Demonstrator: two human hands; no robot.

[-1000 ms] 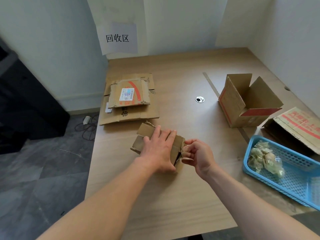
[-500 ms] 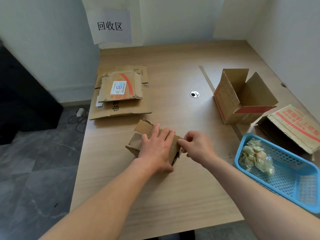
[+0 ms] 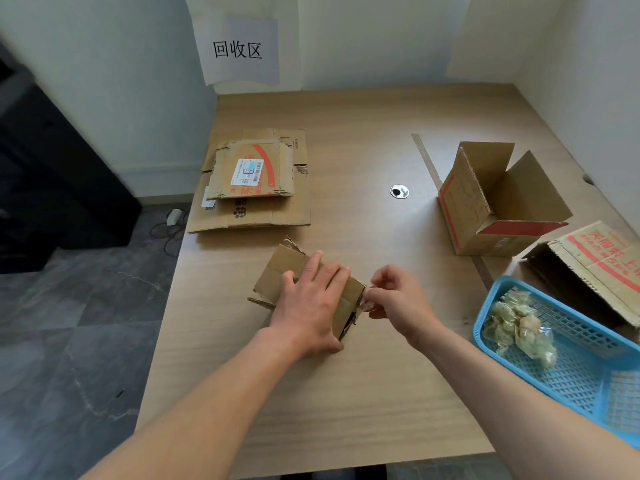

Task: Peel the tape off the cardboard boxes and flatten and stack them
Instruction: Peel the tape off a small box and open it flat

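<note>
We have the small cardboard box (image 3: 278, 277) lying on its side near the front middle of the desk (image 3: 363, 393). Our left hand (image 3: 311, 306) lies flat on top of it, fingers spread and pressing down, while our right hand (image 3: 398, 299) pinches a strip of clear tape (image 3: 365, 305) at the box's right end. To peel well, we should bear down with the flat palm so the box cannot slide, and draw the tape low and back along itself rather than straight up, so the cardboard does not tear. If the tape stretches thin, we take a fresh pinch close to the box. The strip then belongs in the blue basket (image 3: 581, 386) with the crumpled tape (image 3: 519, 327), and the box on the flattened stack (image 3: 252, 188) beyond
</note>
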